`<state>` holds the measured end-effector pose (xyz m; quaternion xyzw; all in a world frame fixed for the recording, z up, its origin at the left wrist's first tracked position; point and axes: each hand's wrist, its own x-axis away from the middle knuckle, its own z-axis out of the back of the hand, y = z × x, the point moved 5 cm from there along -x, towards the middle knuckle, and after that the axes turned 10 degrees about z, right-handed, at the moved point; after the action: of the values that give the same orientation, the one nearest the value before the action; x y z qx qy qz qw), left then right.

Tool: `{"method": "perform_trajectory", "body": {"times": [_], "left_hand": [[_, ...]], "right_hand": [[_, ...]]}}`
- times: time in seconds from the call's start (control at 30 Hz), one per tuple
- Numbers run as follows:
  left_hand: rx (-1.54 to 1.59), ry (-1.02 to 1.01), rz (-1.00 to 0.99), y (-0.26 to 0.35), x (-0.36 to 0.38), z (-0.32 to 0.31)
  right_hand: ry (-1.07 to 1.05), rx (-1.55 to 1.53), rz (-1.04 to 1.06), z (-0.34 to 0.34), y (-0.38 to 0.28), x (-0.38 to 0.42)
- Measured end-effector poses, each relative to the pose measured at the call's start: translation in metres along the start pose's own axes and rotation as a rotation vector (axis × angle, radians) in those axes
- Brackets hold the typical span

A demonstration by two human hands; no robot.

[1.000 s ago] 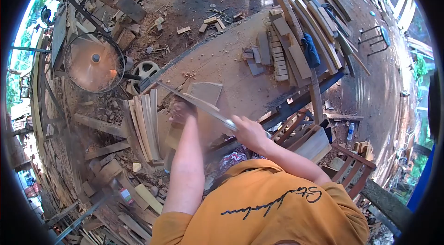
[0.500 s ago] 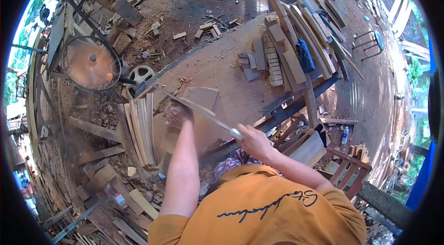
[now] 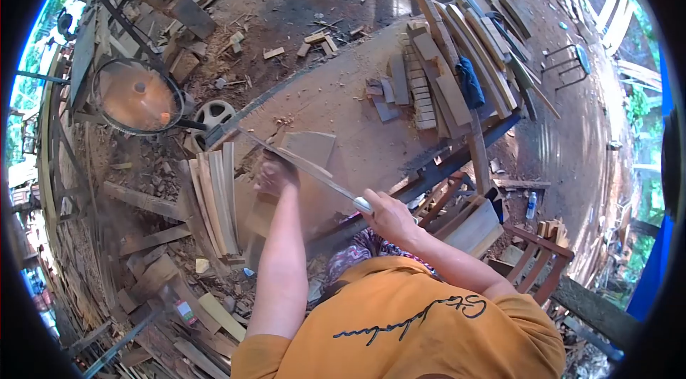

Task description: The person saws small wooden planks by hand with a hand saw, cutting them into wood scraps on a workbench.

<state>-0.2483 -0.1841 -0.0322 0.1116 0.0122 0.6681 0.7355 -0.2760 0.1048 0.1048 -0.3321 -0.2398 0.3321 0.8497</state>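
Observation:
My right hand (image 3: 391, 217) is closed around the pale handle of a long, narrow saw-like tool (image 3: 325, 179). Its thin blade runs up and left across the workbench (image 3: 286, 109), passing just beyond my left hand (image 3: 277, 176). The fingers of that hand are curled down on a wooden piece at the bench edge, mostly hidden beneath them and the blade. Behind the blade a flat board (image 3: 314, 146) lies on the bench. Left of my left hand, several long wooden strips (image 3: 218, 193) lean side by side.
A round fan (image 3: 137, 96) stands to the left of the bench. Stacked boards (image 3: 446, 86) and a blue cloth (image 3: 469, 84) occupy its right end. Wood scraps (image 3: 314, 43) litter the floor beyond. A slatted wooden frame (image 3: 536, 264) is at my right, near a plastic bottle (image 3: 532, 205).
My right hand and the tool's handle have shifted slightly to the left. My left hand keeps its place on the wood. The whole view has drifted a little.

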Motion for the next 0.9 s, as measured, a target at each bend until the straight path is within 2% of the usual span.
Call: {"method": "perform_trajectory", "body": {"times": [0.03, 0.07, 0.13, 0.17, 0.2, 0.27, 0.3, 0.33, 0.5, 0.53, 0.6, 0.7, 0.83, 0.9], "left_hand": [[-0.032, 0.092, -0.037, 0.011, 0.006, 0.012], [-0.025, 0.085, -0.044, 0.01, 0.007, -0.005], [-0.056, 0.215, -0.189, -0.005, -0.012, -0.053], [0.107, 0.082, -0.042, -0.018, -0.034, -0.068], [0.116, 0.103, -0.037, -0.008, -0.031, -0.042], [-0.087, 0.052, -0.041, 0.014, 0.009, 0.013], [-0.019, 0.097, -0.073, -0.022, -0.041, -0.097], [-0.015, 0.087, -0.061, -0.022, -0.035, -0.097], [-0.047, 0.099, -0.04, 0.004, 0.003, -0.012], [-0.048, 0.099, -0.03, 0.005, 0.005, -0.008], [-0.121, -0.126, 0.001, 0.007, 0.001, -0.007], [-0.054, 0.014, -0.01, 0.021, 0.02, 0.033], [-0.084, -0.137, 0.076, 0.015, 0.015, 0.02], [-0.052, 0.075, -0.036, 0.018, 0.015, 0.021]], "right_hand": [[0.015, -0.014, 0.01, -0.004, -0.002, -0.015], [0.029, -0.027, 0.021, -0.009, -0.003, -0.029], [0.041, -0.015, 0.037, -0.034, -0.007, -0.067], [0.045, -0.011, 0.063, -0.038, -0.012, -0.085], [0.05, -0.014, 0.086, -0.037, -0.016, -0.087], [0.068, -0.003, 0.109, -0.032, -0.01, -0.064], [0.061, 0.012, 0.114, -0.022, -0.012, -0.049], [0.056, -0.001, 0.078, -0.006, -0.019, -0.029], [0.064, -0.011, 0.026, -0.006, -0.006, -0.016], [0.057, -0.01, 0.031, -0.018, -0.004, -0.036], [0.085, 0.023, 0.089, -0.039, -0.007, -0.074], [0.08, -0.005, 0.109, -0.036, -0.012, -0.074], [0.072, 0.022, 0.139, -0.035, -0.017, -0.074], [0.034, 0.009, 0.079, -0.032, -0.02, -0.077]]}}
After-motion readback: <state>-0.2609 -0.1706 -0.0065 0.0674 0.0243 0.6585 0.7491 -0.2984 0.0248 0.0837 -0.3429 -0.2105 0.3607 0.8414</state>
